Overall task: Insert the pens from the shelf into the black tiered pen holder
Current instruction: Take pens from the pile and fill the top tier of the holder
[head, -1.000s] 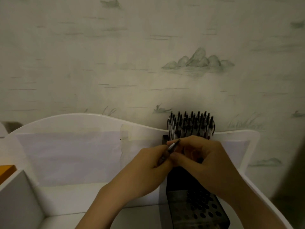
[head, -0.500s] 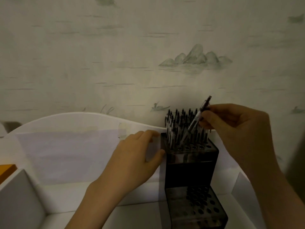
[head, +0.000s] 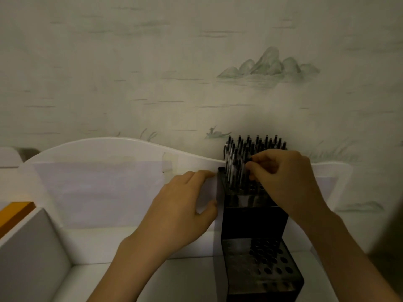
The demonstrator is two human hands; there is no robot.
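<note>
The holder point(head: 254, 219) stands at the right end of the shelf point(head: 122, 277), its back against the shelf's wavy rear panel point(head: 109, 153). Its upper tier is packed with upright pens point(head: 239, 158); the lower front tier point(head: 261, 262) shows only empty holes.

The right hand point(head: 283, 179) is over the upper tier's right side, fingers point(head: 259, 168) pinched together among the pen tops. It seems to be seating a pen, but the pen itself is hidden by the fingers, so I cannot tell for sure that it grips one. The left hand point(head: 185, 205) lies loosely open against the holder's left wall, thumb and fingertips touching it, bracing and gripping nothing.

Risks, as I judge them:
- The pens stand so close that a tip could miss its hole, land on the tier's top and skid, or wedge between neighbours.
- The knuckles crowd the nearby pens; pushing down or pulling away could tilt them or lift one out.
- The holder is tall and narrow. A hard push at the back tier could tip or slide it if the left hand lets go.
- Low light makes free holes hard to pick out.
</note>
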